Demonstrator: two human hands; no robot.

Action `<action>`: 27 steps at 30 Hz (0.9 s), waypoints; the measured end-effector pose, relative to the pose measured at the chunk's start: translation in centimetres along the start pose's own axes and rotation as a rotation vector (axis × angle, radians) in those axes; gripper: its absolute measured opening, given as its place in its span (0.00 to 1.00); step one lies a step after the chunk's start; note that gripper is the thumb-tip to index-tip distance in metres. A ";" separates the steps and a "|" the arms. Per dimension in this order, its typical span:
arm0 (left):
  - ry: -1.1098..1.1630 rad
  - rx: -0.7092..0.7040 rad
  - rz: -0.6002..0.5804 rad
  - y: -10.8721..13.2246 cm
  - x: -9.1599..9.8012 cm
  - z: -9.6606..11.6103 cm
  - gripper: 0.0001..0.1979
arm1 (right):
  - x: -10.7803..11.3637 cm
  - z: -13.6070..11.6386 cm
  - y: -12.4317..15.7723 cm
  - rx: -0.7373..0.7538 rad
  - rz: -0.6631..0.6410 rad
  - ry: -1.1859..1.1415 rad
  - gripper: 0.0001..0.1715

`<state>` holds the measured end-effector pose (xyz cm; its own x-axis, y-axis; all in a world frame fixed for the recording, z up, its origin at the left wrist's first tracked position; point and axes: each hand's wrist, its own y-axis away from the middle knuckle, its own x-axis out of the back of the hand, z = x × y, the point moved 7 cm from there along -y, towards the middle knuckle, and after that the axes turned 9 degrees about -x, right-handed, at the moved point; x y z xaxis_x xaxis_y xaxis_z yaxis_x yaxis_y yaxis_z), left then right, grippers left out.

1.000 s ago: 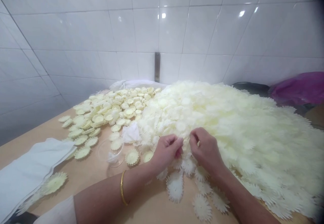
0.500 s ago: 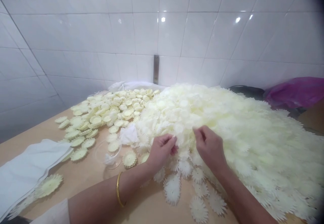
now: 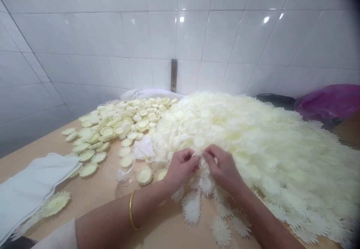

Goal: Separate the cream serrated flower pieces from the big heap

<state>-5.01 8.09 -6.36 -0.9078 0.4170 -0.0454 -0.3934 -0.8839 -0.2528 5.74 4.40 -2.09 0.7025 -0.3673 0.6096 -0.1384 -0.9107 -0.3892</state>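
Left hand: thumb and index pressed together, pinching a small pale piece; too small to say what it is. Right hand: thumb and index also together, tips right at the same piece; can't tell if they actually grip it. Fingertips nearly meet, just in front of the big heap of pale flowers. Heap spreads over the middle and right of the bench. A few loose flowers lie flat in front of it, below the hands and between the forearms.

Left of the heap: pile of yellowish toothed discs, several of them in stacks. One disc stack sits apart from the pile, near the left wrist. Gold bracelet on that arm.

Clear round dish just left of that stack, crumpled white scrap in it. White tissue between pile and heap. Far left: white cloth, with a flower partly under its right edge.

Back: tiled wall, metal strip on it. Purple bag behind the heap, right side.
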 end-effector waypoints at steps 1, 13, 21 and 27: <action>-0.005 0.006 0.010 0.0 0.1 -0.1 0.11 | -0.1 -0.1 0.0 0.013 0.003 0.012 0.11; 0.102 0.055 0.075 -0.3 0.9 -0.8 0.19 | 0.3 -0.8 0.2 0.031 0.016 -0.126 0.10; 0.174 0.089 0.038 -0.3 0.5 -0.9 0.18 | -0.9 -0.7 0.1 -0.089 -0.239 -0.350 0.10; 0.130 0.093 -0.011 -0.3 0.1 -0.6 0.20 | -0.7 -0.9 0.2 -0.021 -0.209 -0.208 0.12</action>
<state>-4.95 8.52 -6.86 -0.8792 0.4454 -0.1695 -0.4204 -0.8924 -0.1640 4.57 4.28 -1.97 0.8448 -0.1270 0.5199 0.0114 -0.9669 -0.2548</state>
